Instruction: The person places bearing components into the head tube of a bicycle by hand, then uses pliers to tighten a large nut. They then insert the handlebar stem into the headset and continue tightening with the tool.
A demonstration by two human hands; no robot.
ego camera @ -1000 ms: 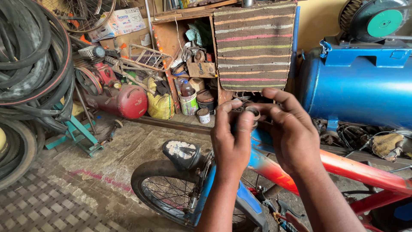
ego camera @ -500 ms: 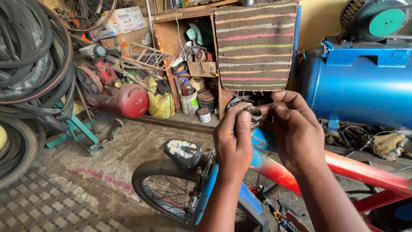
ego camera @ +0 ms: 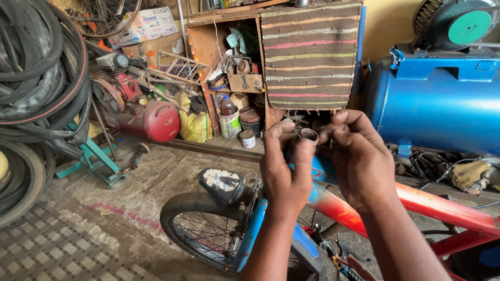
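Left hand (ego camera: 284,171) and right hand (ego camera: 359,164) pinched a small metal ring (ego camera: 308,136) between fingers above the bicycle frame (ego camera: 437,208); looked rigid, light, probably greasy, best gripped by its rim.

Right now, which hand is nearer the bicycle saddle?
Left. The left hand is just right of the saddle and slightly above it; the right hand is farther right, beyond the left.

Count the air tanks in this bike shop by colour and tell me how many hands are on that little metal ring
Blue air tank: 1
Red air tank: 1
Hands on the small metal ring: 2, the left hand and the right hand
Total: 2 tanks, 2 hands, 1 ring
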